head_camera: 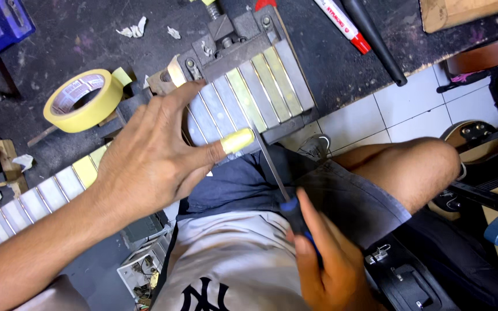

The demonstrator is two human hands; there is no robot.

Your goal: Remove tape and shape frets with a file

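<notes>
My left hand (pixel 157 152) lies spread over a guitar neck (pixel 243 95) whose fretboard is masked with strips of pale and yellow tape. Its thumb tip is wrapped in yellow tape. The neck runs from lower left up to a metal clamp (pixel 231 43) on the dark workbench (pixel 76 40). My right hand (pixel 324 259) grips the blue-and-black handle of a thin metal file (pixel 271 167), whose blade points up toward the neck's edge next to the taped thumb.
A roll of yellow masking tape (pixel 82 99) lies left of the neck. A red-capped white marker (pixel 341 23) and a black rod (pixel 376 40) rest at the bench's far right. Paper scraps (pixel 134 29) dot the bench. My bare knee (pixel 416 167) and a guitar body (pixel 474 135) are at the right.
</notes>
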